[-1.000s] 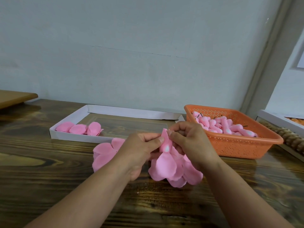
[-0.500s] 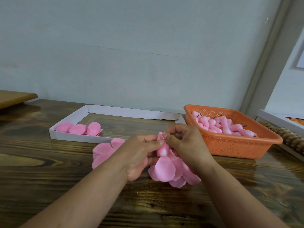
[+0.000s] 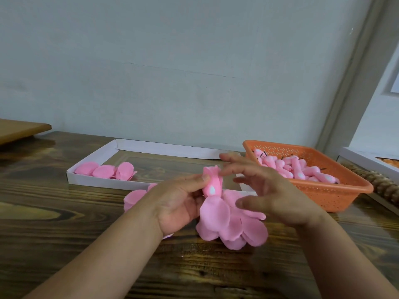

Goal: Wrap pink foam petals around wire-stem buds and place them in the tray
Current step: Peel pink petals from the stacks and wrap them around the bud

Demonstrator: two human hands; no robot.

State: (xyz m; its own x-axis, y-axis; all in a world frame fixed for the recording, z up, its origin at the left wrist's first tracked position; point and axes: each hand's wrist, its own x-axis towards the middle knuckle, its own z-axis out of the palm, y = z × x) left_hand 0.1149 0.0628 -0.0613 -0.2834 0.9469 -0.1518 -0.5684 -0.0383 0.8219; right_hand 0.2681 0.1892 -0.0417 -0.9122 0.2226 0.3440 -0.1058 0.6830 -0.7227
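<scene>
Holding the bud (image 3: 212, 184) in your left hand (image 3: 179, 203), you pinch its soft petal wrap. Your right hand (image 3: 272, 197) is spread wide, holding nothing. Loose petals (image 3: 233, 225) lie just below. Foam is light and squashy, so squeeze gently near the bottom. At eleven o'clock waits the tray (image 3: 164, 148).

we see a glossy dark wooden table (image 3: 64, 244); on it a matt white cardboard tray (image 3: 95, 180), a perforated orange plastic basket (image 3: 336, 197) right of that tray, and soft matt pink foam petals (image 3: 228, 225).
</scene>
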